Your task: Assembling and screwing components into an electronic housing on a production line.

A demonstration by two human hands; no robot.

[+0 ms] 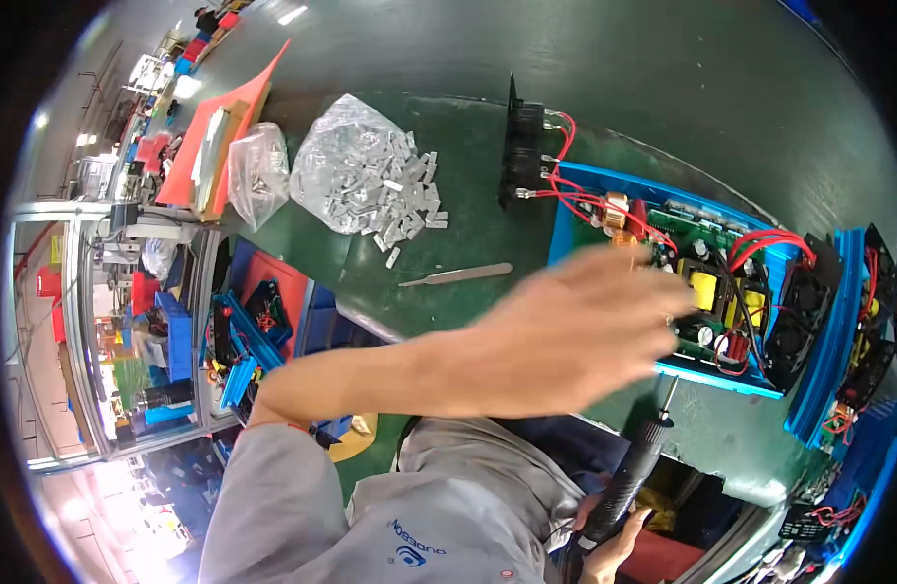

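Observation:
My left hand (604,326), blurred by motion, reaches across the near left part of an opened blue metal housing (721,381). It covers some of the circuit board; whether its fingers hold anything cannot be made out. Inside the housing are yellow transformers (702,290), red wires and a black fan panel (794,326) at the right end. A black end panel (522,146) stands at the left, tied to the board by red wires. Low in front of my body, my right hand (616,557) is closed around a black electric screwdriver (631,475), its bit pointing up toward the housing's near edge.
Metal tweezers (458,275) lie on the green table left of the housing. Behind them a clear plastic bag (336,156) spills small silvery pieces (409,200). A second bag (258,175) and an orange folder (236,112) stand farther left. Another blue housing (826,336) is at the right.

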